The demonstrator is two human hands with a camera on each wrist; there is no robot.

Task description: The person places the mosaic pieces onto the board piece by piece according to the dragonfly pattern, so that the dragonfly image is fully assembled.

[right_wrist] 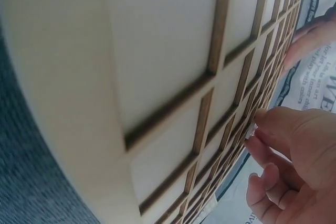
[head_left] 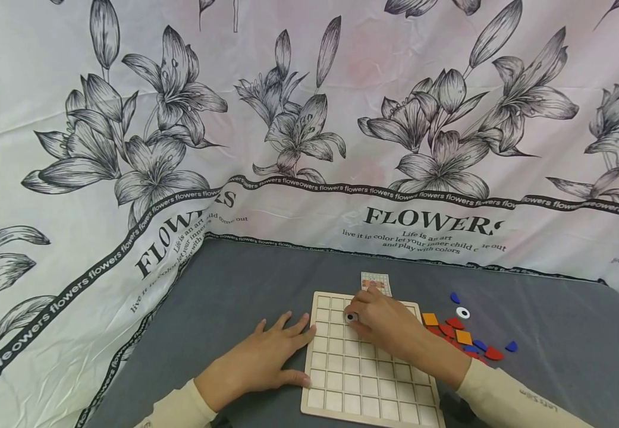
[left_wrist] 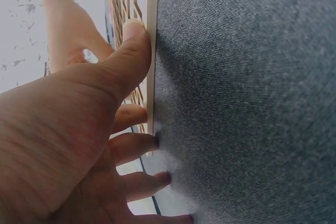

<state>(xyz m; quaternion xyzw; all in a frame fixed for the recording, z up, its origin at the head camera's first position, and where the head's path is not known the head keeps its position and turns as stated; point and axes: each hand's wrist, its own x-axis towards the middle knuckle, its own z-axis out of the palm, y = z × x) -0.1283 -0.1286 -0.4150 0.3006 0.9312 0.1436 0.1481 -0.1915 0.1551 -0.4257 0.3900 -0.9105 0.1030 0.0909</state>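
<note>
A light wooden grid board (head_left: 336, 380) with square recesses lies flat on the grey cloth. My left hand (head_left: 258, 361) rests at its left edge, fingers spread, with the thumb (left_wrist: 134, 40) on the rim in the left wrist view. Over the upper part of the board, my right hand (head_left: 389, 321) pinches a small white disc with a dark centre (head_left: 351, 317) between thumb and fingertips. In the right wrist view the right hand's fingertips (right_wrist: 257, 124) are close over the grid, and the disc is mostly hidden there.
Beyond the board's top edge lies a small printed card (head_left: 374, 277), partly covered by the right hand. To the right are scattered red pieces (head_left: 493, 353), orange squares (head_left: 463, 337), blue pieces (head_left: 511, 346) and a white ring-like disc (head_left: 467, 310). A flower-printed curtain (head_left: 298, 220) hangs behind.
</note>
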